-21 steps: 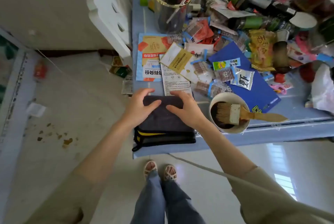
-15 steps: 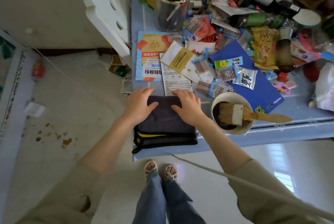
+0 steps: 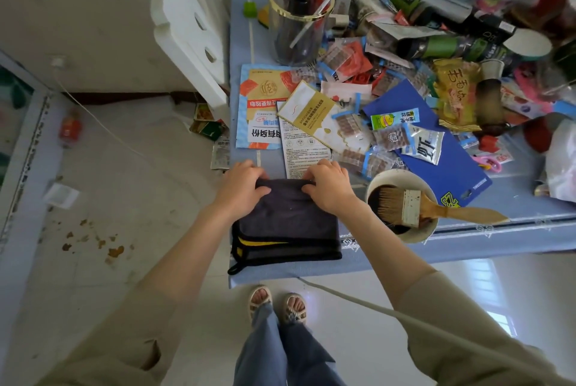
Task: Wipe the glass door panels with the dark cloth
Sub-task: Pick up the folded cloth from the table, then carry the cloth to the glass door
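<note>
A folded dark cloth (image 3: 285, 223) with a yellow stripe and black edging lies at the near left corner of the blue table (image 3: 389, 258). My left hand (image 3: 241, 187) pinches the cloth's far left edge, and my right hand (image 3: 328, 187) pinches its far right edge. Both hands curl their fingers over the fold. A glass door panel with a pale frame (image 3: 21, 136) shows at the far left edge of the view, low by the floor.
A white bowl (image 3: 402, 205) holding a wooden-handled brush (image 3: 436, 208) sits just right of the cloth. Packets, papers and a blue folder (image 3: 436, 148) crowd the table behind. A spray bottle in a clear cup (image 3: 299, 24) stands farther back. White foam box (image 3: 187, 21) leans at left.
Both hands slid from resting flat on the cloth's top to its far edge, and the fingers closed on that edge.
</note>
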